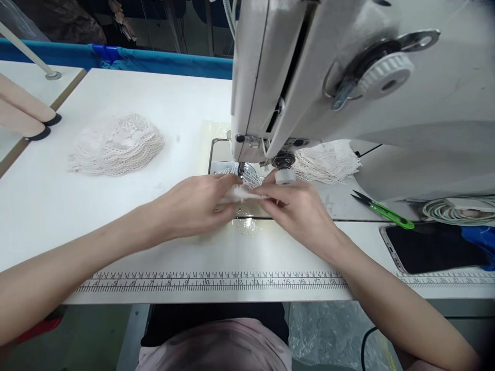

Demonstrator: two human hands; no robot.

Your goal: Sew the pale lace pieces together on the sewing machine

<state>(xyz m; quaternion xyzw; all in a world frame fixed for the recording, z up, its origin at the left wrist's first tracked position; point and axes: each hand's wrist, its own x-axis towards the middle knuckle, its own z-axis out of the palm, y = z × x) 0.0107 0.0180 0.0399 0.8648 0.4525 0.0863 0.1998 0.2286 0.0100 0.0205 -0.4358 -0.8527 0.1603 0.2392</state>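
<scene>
A piece of white lace (242, 194) stretches between my two hands, just in front of the sewing machine's presser foot (241, 169). My left hand (204, 201) pinches its left side, thumb and fingers closed on it. On the other side my right hand (294, 206) grips the lace between thumb and fingertips, below the machine's white knob (285, 176). Part of the lace runs back under the foot. The sewing machine (309, 77) looms over both hands and hides some of the needle area.
Left on the table (185, 118) lies a pile of lace pieces (119, 144); another lace pile (327, 161) sits behind the machine head. Green thread snips (382, 208), a phone (433, 247) and a coiled cable (460, 210) are at right. A printed ruler (216, 282) lines the front edge.
</scene>
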